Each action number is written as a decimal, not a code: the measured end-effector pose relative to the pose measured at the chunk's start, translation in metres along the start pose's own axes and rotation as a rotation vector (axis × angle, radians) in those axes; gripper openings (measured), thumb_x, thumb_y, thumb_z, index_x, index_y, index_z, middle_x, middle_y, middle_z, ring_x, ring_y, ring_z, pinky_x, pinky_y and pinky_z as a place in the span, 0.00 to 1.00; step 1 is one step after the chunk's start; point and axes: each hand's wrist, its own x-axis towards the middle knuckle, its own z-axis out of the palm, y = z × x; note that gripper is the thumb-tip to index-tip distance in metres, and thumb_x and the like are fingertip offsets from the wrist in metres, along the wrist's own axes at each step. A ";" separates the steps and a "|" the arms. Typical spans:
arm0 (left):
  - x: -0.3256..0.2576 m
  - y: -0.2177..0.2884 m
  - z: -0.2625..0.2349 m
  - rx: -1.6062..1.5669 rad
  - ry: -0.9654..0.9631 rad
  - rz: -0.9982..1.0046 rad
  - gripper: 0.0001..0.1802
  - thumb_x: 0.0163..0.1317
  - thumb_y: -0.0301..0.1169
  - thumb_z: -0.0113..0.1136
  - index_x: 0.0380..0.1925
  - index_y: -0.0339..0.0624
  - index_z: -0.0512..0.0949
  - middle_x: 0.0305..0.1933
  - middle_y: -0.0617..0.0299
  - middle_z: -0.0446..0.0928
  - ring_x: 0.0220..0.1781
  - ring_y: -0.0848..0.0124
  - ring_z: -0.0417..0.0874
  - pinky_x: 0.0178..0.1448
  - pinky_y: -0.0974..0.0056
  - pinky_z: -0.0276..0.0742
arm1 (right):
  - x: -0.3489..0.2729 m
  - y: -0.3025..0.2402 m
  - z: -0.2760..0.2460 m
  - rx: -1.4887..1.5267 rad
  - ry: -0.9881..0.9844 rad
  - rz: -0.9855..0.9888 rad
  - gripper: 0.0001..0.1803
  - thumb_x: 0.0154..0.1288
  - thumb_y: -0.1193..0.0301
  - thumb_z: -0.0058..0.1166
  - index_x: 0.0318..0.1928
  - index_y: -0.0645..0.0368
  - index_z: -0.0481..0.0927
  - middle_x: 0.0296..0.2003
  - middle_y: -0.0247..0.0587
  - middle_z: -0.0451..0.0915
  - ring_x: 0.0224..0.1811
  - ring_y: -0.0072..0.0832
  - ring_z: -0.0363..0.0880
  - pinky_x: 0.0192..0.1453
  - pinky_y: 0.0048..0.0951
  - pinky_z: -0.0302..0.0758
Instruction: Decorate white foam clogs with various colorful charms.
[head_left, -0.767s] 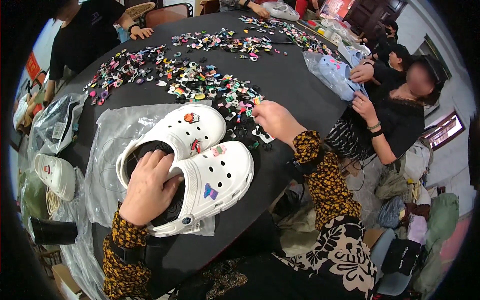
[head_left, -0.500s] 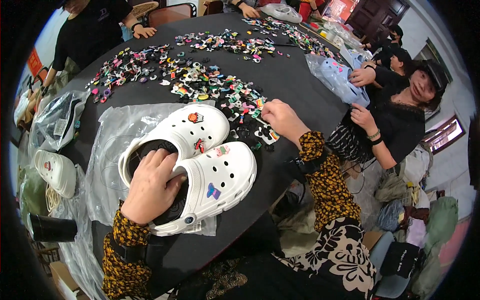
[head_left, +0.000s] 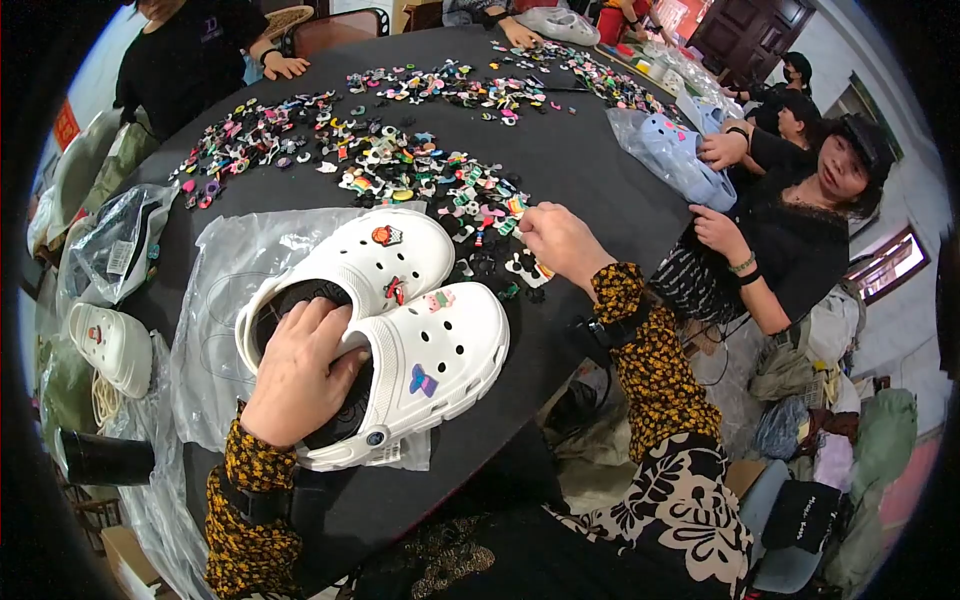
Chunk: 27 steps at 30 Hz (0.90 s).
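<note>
The scene is evenly and brightly lit from overhead, with only soft, short shadows cast on the dark bench (head_left: 560,170). Straight edges are bent strongly toward the rim, and the corners are cut off by a black fisheye vignette. The centre is rendered sharply, while detail is smeared slightly at the right and lower edges.

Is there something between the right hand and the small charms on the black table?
Nothing visible is in the way. The right hand is already at the near edge of the pile of colourful charms, with its fingers right beside them. The left hand rests on the two white clogs.
</note>
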 end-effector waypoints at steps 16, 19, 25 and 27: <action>0.000 0.000 0.000 -0.011 -0.001 -0.015 0.19 0.48 0.25 0.66 0.41 0.33 0.73 0.37 0.52 0.70 0.41 0.53 0.72 0.46 0.53 0.70 | 0.006 -0.024 -0.016 0.568 0.041 0.114 0.09 0.66 0.75 0.48 0.43 0.63 0.77 0.30 0.43 0.79 0.32 0.29 0.78 0.38 0.30 0.73; 0.000 -0.001 0.001 -0.004 -0.005 -0.020 0.19 0.49 0.25 0.66 0.41 0.33 0.73 0.37 0.52 0.71 0.42 0.53 0.72 0.47 0.54 0.70 | 0.004 -0.029 -0.017 0.531 0.032 0.094 0.10 0.65 0.76 0.47 0.45 0.62 0.78 0.33 0.54 0.81 0.36 0.43 0.81 0.42 0.36 0.75; 0.000 0.001 -0.002 0.009 -0.009 -0.007 0.18 0.49 0.25 0.65 0.41 0.33 0.73 0.37 0.52 0.71 0.42 0.53 0.72 0.47 0.54 0.70 | 0.000 -0.018 -0.010 0.273 -0.058 0.041 0.13 0.64 0.75 0.47 0.48 0.56 0.79 0.38 0.53 0.80 0.44 0.49 0.79 0.49 0.43 0.75; 0.000 0.001 -0.002 0.008 -0.014 -0.010 0.18 0.50 0.25 0.65 0.41 0.33 0.73 0.37 0.52 0.71 0.42 0.53 0.72 0.47 0.54 0.70 | -0.002 -0.024 -0.012 0.160 -0.064 0.019 0.13 0.63 0.72 0.48 0.48 0.52 0.80 0.43 0.52 0.78 0.49 0.49 0.76 0.55 0.47 0.72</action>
